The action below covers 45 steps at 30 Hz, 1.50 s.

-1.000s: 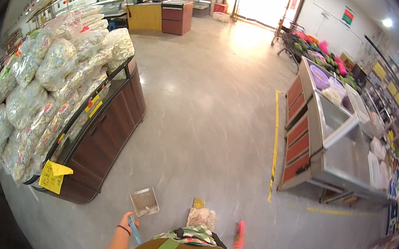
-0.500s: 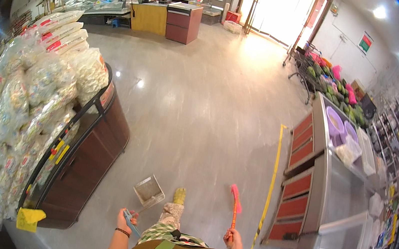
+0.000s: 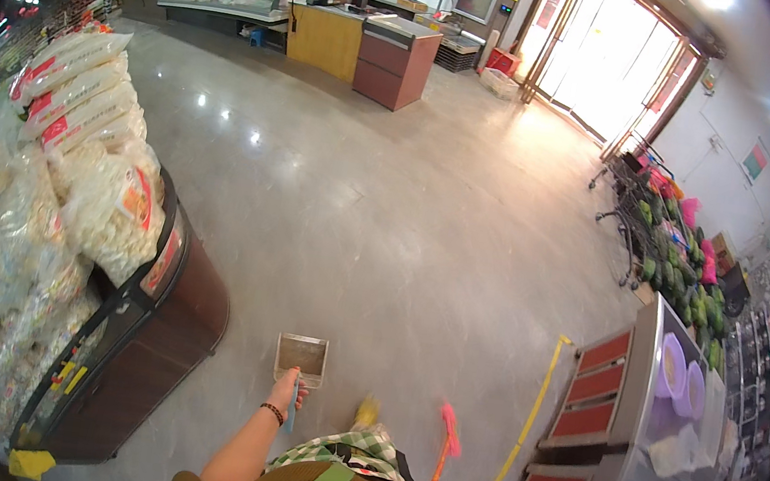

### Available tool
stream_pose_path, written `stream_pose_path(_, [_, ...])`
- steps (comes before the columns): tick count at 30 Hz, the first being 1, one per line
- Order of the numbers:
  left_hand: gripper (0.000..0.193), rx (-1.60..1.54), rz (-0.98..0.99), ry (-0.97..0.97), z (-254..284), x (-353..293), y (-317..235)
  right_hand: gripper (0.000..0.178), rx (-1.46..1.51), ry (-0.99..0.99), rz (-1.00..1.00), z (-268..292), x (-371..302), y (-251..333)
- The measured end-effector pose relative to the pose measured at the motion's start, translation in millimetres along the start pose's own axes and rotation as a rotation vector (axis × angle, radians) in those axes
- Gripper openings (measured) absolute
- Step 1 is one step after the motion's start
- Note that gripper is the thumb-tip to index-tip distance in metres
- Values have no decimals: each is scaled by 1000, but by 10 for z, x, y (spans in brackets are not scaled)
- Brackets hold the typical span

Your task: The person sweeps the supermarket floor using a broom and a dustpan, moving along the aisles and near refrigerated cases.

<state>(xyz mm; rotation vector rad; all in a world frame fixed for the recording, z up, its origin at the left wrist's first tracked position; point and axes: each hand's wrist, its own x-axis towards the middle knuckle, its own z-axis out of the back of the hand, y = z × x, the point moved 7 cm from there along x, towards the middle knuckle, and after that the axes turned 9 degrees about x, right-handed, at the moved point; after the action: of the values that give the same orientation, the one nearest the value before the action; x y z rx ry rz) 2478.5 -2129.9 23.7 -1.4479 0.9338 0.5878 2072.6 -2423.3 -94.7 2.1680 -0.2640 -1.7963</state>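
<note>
My left hand [image 3: 286, 391] is wrapped round the blue handle [image 3: 291, 415] of a long-handled dustpan. Just beyond that hand, the square grey dustpan [image 3: 303, 347] hangs over or rests on the floor; I cannot tell which. A broom with pink bristles [image 3: 449, 430] stands out to the right of my foot. Its orange handle [image 3: 439, 469] runs down behind my body's edge, and my right hand is out of sight. Between the two tools a yellow-green shoe [image 3: 366, 411] shows, blurred.
At left stands a dark brown display bin [image 3: 167, 348] heaped with bagged goods [image 3: 108, 204]. On the right are a metal counter with red panels [image 3: 582, 408], purple basins [image 3: 673, 366], and carts beside piled green produce [image 3: 683, 270]. A checkout counter [image 3: 393, 71] and bright doorway [image 3: 613, 57] lie ahead.
My left hand and the dustpan have swung forward and right. The broom sits lower in view, and my right hand has dropped out of sight. The surroundings have shifted as I walk and turn.
</note>
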Motion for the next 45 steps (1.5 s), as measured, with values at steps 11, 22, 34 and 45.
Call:
stream_pose_path(11, [43,-202,-100,-214,-920,1930,-2301,7,32,6,5,-2914,1641,2698])
stream_pose_path(22, [37,-131,-92,-316,-1982,3871,-4297,14,-253,-14,-9,-5980,2911,4963])
stream_pose_path(34, [37,135,-106,-246,-3749,6263,-7788,12,-695,120,312,-9040,3731,6837])
stream_pose_path(45, [42,-79,-122,-336,-5221,7895,-10155,7,-540,224,120,-12038,5119,9027])
